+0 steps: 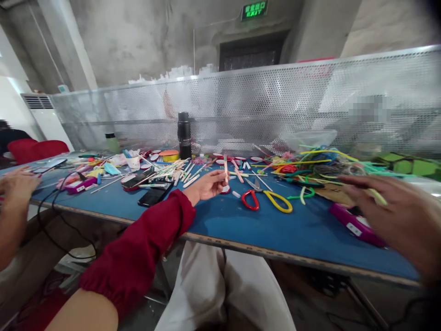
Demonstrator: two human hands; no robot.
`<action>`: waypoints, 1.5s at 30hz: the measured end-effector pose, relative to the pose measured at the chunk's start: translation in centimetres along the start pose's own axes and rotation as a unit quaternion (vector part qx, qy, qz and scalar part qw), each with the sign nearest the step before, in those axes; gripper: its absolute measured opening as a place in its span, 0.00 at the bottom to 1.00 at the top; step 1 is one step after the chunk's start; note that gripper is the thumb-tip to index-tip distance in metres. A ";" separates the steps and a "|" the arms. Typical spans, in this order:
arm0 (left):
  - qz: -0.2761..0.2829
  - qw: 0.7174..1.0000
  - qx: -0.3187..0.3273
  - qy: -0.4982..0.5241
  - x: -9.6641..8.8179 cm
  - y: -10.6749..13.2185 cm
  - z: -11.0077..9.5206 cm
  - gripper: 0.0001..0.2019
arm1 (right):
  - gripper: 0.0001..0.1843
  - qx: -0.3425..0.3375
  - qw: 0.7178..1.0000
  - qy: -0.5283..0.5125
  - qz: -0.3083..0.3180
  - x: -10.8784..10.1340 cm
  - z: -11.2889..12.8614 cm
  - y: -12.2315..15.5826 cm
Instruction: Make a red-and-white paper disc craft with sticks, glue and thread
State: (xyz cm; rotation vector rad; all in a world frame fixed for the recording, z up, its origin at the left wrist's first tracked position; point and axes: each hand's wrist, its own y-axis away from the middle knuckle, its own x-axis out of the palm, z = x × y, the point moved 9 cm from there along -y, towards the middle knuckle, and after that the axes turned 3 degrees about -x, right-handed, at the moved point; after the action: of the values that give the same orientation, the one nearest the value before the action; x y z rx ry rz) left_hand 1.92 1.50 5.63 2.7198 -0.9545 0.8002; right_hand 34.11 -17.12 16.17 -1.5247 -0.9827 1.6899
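My left hand (209,185), in a red sleeve, reaches over the blue table (303,230) and pinches a thin wooden stick (225,166) upright at its lower end. My right hand (399,216) hovers blurred at the right above the table. Its fingers point left, and a yellow-green stick (377,196) lies between them. Scissors with one red and one yellow handle (266,198) lie between my hands. A purple tool (354,224) lies under my right hand.
Several sticks and craft bits litter the table's back. A heap of coloured pipe cleaners (310,166) lies at the back right. A black bottle (184,134), a black phone (153,196) and a perforated metal screen (275,101) are present. Another person's hand (15,188) works at the far left.
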 end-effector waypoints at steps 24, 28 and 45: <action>0.029 0.999 -0.021 -0.008 0.9 0.4 0.2 0.08 | 0.25 0.166 0.806 -0.527 0.211 18.9 15.8 -6.3; 0.041 0.999 -0.023 -0.011 1.0 0.4 0.3 0.09 | 0.24 0.173 0.765 -0.575 0.233 19.4 17.0 -5.4; 0.059 0.995 -0.064 -0.040 1.1 0.3 0.8 0.08 | 0.23 0.168 0.749 -0.596 0.236 18.9 18.0 -5.3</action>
State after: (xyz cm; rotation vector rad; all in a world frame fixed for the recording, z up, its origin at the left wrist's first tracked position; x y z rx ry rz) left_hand 2.81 0.44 5.52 2.6238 -1.1495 0.6297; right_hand 13.97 -0.13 11.92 -0.2730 -0.7364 3.1141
